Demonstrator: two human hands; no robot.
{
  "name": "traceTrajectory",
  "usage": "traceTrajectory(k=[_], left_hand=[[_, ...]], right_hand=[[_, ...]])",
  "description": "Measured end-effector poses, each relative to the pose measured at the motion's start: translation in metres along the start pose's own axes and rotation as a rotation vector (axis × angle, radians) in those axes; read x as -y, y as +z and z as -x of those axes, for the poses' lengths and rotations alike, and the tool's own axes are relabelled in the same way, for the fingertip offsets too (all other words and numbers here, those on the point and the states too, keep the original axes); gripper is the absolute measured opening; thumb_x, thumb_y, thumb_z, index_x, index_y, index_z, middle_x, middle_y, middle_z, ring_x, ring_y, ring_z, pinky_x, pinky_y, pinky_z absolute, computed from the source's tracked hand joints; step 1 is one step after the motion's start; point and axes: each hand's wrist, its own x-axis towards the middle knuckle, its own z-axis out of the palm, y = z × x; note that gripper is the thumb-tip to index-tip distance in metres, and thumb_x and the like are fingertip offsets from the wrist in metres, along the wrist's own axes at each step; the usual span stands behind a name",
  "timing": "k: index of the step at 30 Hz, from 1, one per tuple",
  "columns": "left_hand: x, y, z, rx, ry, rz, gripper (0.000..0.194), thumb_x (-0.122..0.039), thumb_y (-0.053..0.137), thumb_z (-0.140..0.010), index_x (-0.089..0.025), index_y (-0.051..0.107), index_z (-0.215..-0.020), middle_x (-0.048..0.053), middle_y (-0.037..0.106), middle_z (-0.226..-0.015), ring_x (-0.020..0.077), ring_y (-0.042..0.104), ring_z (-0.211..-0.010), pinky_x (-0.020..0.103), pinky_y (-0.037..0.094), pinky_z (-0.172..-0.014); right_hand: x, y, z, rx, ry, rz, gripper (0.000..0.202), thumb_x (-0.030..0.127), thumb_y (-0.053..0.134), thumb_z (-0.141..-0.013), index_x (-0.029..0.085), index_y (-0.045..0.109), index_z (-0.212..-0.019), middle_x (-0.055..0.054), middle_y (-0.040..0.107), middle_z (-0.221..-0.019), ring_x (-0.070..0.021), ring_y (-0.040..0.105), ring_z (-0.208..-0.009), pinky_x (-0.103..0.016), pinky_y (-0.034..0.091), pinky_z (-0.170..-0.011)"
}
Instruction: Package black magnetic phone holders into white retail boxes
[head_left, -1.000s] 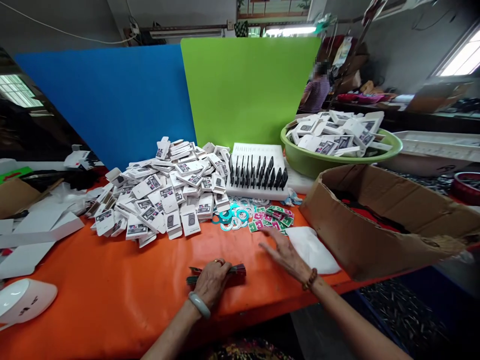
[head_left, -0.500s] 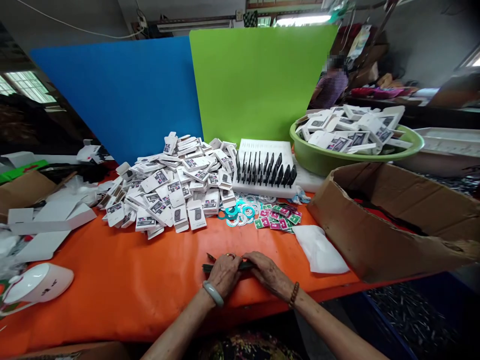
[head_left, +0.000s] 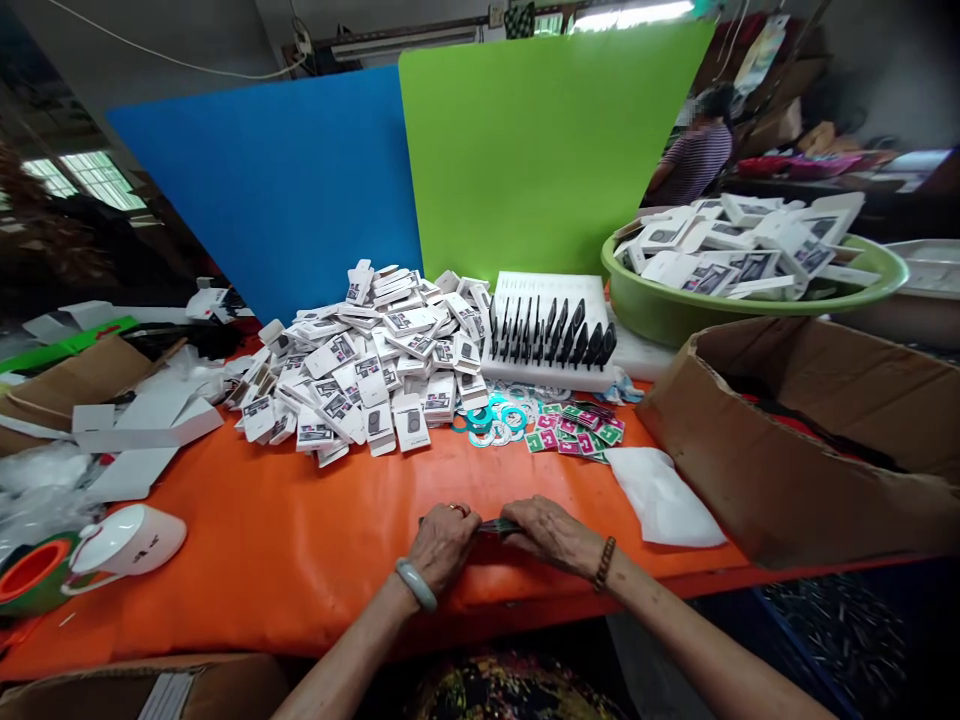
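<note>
My left hand [head_left: 444, 545], with a pale bangle at the wrist, is closed on one end of a thin dark stack [head_left: 495, 526] above the orange table near its front edge. The other end of the stack is gripped by my right hand [head_left: 551, 532], which has a brown bead bracelet. Fingers hide most of the stack. Beyond my hands lie green and pink packets [head_left: 576, 430], teal and white rings [head_left: 499, 418] and a large pile of small white boxes [head_left: 360, 370]. Black pieces stand in a white foam rack [head_left: 553, 374].
An open cardboard box [head_left: 780, 470] and a white foam sheet [head_left: 664, 495] are at the right. Behind them a green basin [head_left: 660, 318] holds white boxes. A white mug [head_left: 142, 540] stands left. A person [head_left: 694, 160] sits in the back.
The view has turned slightly left. My hands are a little farther apart, with more of the stack showing between them and less beyond my left hand.
</note>
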Motion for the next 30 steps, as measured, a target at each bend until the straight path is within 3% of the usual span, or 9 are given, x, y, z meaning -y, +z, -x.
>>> traceTrajectory(k=[6,9,11,15,18,23,26,30], left_hand=[[-0.001,-0.01,0.001,-0.112,0.062,0.013,0.024,-0.028,0.04,-0.091,-0.018,0.06,-0.084,0.005,0.062,-0.075,0.0174,0.056,-0.067,0.027,0.037,-0.059],[-0.001,-0.016,0.003,-0.196,0.12,0.121,0.027,-0.032,0.04,-0.091,-0.019,0.061,-0.082,0.004,0.062,-0.072,0.0157,0.056,-0.065,0.025,0.038,-0.059],[0.005,-0.019,0.006,-0.214,0.124,0.254,0.029,-0.035,0.038,-0.091,-0.02,0.062,-0.084,0.004,0.063,-0.074,0.0152,0.058,-0.067,0.024,0.04,-0.062],[0.033,-0.025,0.015,-0.212,-0.023,0.425,0.031,-0.036,0.034,-0.092,-0.022,0.062,-0.093,0.003,0.066,-0.085,0.0158,0.061,-0.077,0.024,0.043,-0.068],[0.046,-0.029,0.015,-0.188,-0.124,0.413,0.03,-0.037,0.035,-0.091,-0.023,0.062,-0.093,0.002,0.066,-0.087,0.0165,0.062,-0.078,0.025,0.043,-0.069],[0.029,-0.029,-0.007,-0.107,-0.115,0.387,0.028,-0.032,0.036,-0.09,-0.023,0.061,-0.093,0.002,0.066,-0.09,0.0175,0.061,-0.082,0.026,0.042,-0.071],[0.014,-0.019,-0.021,-0.042,-0.105,0.332,0.025,-0.029,0.037,-0.089,-0.02,0.061,-0.09,0.004,0.065,-0.089,0.0188,0.06,-0.081,0.026,0.04,-0.07],[0.009,0.001,-0.028,-0.002,-0.087,0.277,0.025,-0.027,0.037,-0.09,-0.019,0.059,-0.09,0.006,0.064,-0.087,0.0197,0.06,-0.083,0.027,0.039,-0.07]], right_hand=[[0.01,-0.014,0.005,0.024,-0.009,-0.033,0.018,0.032,0.045,-0.09,0.018,0.056,-0.092,-0.005,0.065,-0.085,-0.0183,0.06,-0.077,-0.025,0.038,-0.065],[0.015,-0.021,0.009,-0.005,-0.014,-0.07,0.021,0.034,0.044,-0.09,0.018,0.056,-0.086,-0.003,0.064,-0.079,-0.0164,0.059,-0.072,-0.024,0.036,-0.061],[0.016,-0.032,0.015,-0.051,-0.023,-0.215,0.022,0.035,0.044,-0.09,0.018,0.057,-0.085,-0.002,0.064,-0.078,-0.0145,0.058,-0.07,-0.023,0.037,-0.06],[0.0,-0.068,0.038,-0.293,0.135,-0.509,0.023,0.037,0.041,-0.091,0.019,0.056,-0.089,-0.001,0.06,-0.076,-0.0117,0.054,-0.066,-0.022,0.039,-0.058],[-0.025,-0.082,0.051,-0.366,0.289,-0.478,0.023,0.041,0.044,-0.089,0.02,0.054,-0.085,0.001,0.056,-0.072,-0.0119,0.05,-0.063,-0.023,0.038,-0.057],[-0.064,-0.061,0.04,-0.281,0.274,-0.274,0.029,0.042,0.048,-0.085,0.019,0.05,-0.068,0.001,0.052,-0.071,-0.0132,0.046,-0.066,-0.025,0.034,-0.061],[-0.08,-0.049,0.025,-0.281,0.308,-0.289,0.026,0.041,0.051,-0.082,0.018,0.054,-0.072,0.001,0.052,-0.07,-0.0137,0.047,-0.065,-0.025,0.034,-0.059],[-0.094,-0.049,0.014,-0.284,0.33,-0.322,0.022,0.04,0.055,-0.078,0.018,0.058,-0.077,0.001,0.055,-0.07,-0.0144,0.048,-0.067,-0.024,0.035,-0.059]])
